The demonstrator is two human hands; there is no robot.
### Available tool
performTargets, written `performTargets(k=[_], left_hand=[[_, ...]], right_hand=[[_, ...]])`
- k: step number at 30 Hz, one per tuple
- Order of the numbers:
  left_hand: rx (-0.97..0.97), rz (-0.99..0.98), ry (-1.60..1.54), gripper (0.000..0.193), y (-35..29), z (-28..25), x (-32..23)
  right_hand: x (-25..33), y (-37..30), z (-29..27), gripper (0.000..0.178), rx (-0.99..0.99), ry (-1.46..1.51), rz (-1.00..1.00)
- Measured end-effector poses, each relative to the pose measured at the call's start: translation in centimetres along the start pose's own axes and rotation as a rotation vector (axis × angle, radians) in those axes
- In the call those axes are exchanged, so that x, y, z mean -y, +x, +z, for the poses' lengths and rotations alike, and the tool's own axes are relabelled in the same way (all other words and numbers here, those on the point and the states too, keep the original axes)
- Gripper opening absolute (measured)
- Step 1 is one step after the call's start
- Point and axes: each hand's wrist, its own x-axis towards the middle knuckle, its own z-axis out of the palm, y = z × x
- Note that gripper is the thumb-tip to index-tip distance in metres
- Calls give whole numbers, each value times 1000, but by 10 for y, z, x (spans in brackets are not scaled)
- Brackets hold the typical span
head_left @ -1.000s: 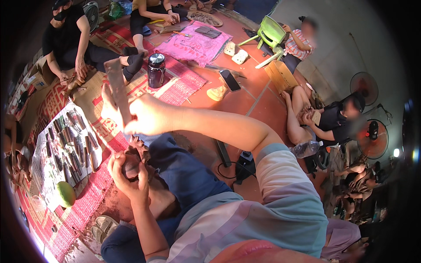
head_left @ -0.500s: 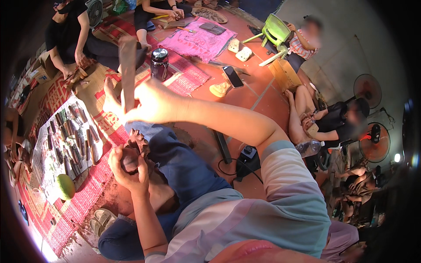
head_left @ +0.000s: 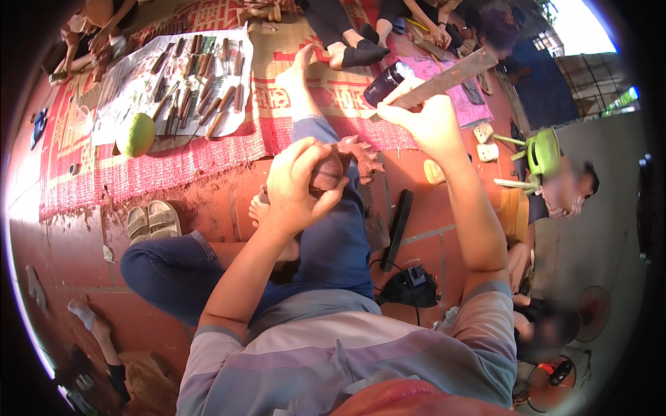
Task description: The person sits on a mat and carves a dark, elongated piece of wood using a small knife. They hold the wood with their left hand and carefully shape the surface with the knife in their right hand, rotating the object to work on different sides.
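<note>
My left hand (head_left: 290,188) is closed around a reddish-brown wood carving (head_left: 329,170). The carving has a smooth rounded body, and a rough branching part juts out past my fingers to the right. Raised farther off to the right, my right hand (head_left: 431,130) grips one end of a flat wooden bar (head_left: 454,76), which slants up and away from the fist. The bar and the carving are well apart. Just beyond my right hand stands a dark flask (head_left: 386,84) on the mat.
Several carving tools (head_left: 186,107) lie on white paper (head_left: 114,111) at the far left, beside a green fruit (head_left: 136,134). Sandals (head_left: 154,220) sit by my left knee. A black bar (head_left: 398,225) and a corded device (head_left: 409,286) lie right of my leg. Other people sit around.
The view has swung, so the mat and tools now appear higher up. My right hand with the wooden bar has moved rightward in the picture, away from the carving. My left hand keeps its hold.
</note>
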Motion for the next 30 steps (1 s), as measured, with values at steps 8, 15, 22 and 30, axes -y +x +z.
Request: performTargets(k=[8,15,22,30], left_hand=[[5,-3,16,59,-1,0,-3],[19,-4,32,57,0,-4,-2],[-9,-4,31,58,-1,-2,-2],[7,-4,18,59,0,-1,-1]], right_hand=[[1,0,5,11,-4,-197,-4],[5,3,5,12,148,-118,101],[8,0,10,9,192,-86,113],[2,0,10,9,167,-43,98]])
